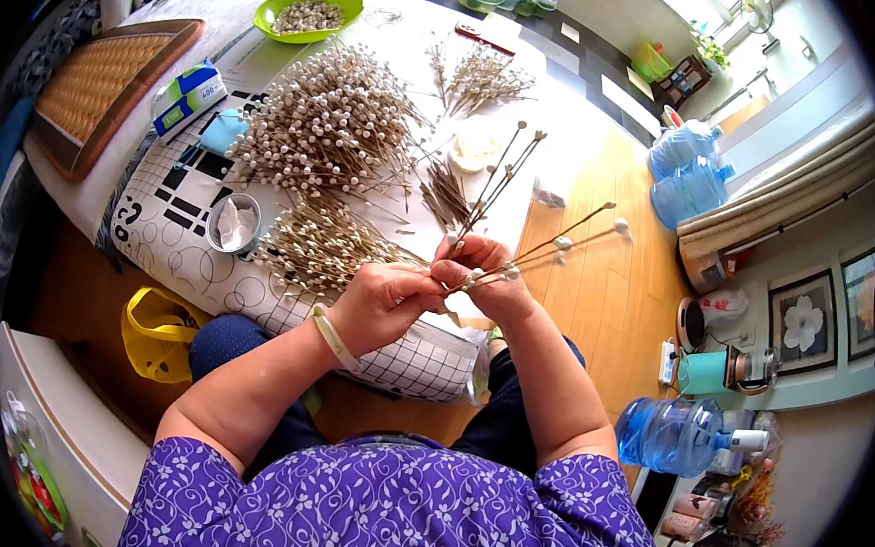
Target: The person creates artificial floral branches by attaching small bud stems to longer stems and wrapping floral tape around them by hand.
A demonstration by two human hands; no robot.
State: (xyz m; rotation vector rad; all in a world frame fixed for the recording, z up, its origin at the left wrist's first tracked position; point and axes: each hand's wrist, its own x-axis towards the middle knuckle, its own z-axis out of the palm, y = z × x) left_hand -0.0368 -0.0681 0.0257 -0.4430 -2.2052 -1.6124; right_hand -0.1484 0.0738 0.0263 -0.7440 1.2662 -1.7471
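Observation:
My right hand (492, 282) is closed around a few thin brown stems with white and dark buds (563, 243), which fan out up and to the right. Close against it, my left hand (388, 296) pinches the lower end of a stem; the fingertips partly hide the join. Just beyond my hands lies a bundle of stems with small pale tips (321, 251). Behind that is a large heap of stems topped with round white buds (332, 117). Short cut brown sticks (446, 196) and a round cream-coloured item (475, 150) lie near the stems.
On the table are a green bowl of white buds (265, 14), a small cup with white material (212, 225), a tissue pack (190, 96), a phone (484, 40) and more budded stems (479, 79). A yellow bag (158, 342) and water jugs (673, 435) stand around.

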